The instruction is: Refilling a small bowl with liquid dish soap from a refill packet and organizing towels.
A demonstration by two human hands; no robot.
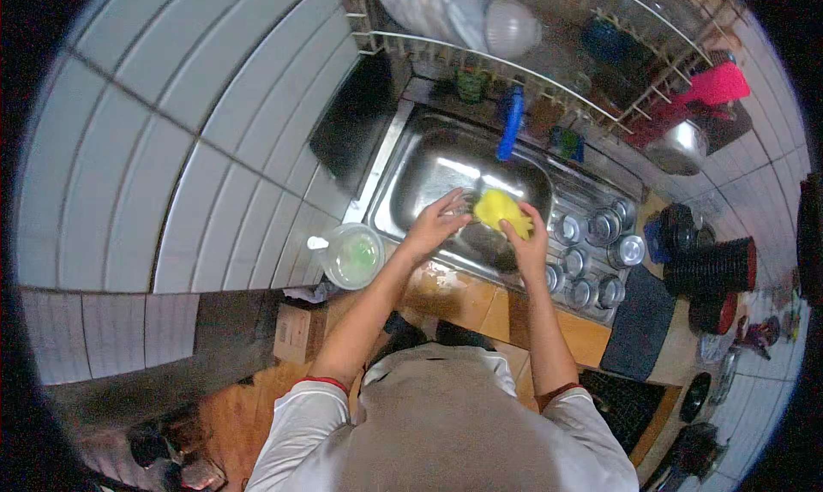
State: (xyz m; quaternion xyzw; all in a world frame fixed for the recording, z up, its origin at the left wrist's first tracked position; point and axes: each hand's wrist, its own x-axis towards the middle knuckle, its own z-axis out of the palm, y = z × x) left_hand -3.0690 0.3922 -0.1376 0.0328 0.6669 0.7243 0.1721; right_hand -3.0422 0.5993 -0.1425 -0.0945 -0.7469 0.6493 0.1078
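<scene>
My left hand (440, 221) is curled around a clear drinking glass (468, 200) above the stainless steel sink (427, 161). In my right hand (530, 235) is a crumpled yellow cleaning cloth (495, 208), close against the glass's right side. Part of the glass is hidden by my fingers and the cloth. A blue spout (512, 125) points down into the basin from its far edge. On the ribbed drainboard (598, 190) to the right stand several glasses (574, 260). A plastic pitcher (352, 256) with greenish, foamy liquid is left of the sink.
A wire dish rack (488, 50) with dishes hangs above the sink's far side. A green container (472, 84) stands behind the basin. Beyond the drainboard are a dark mat (638, 321) and a black ribbed rack (707, 273). White tiles (244, 125) cover the left wall.
</scene>
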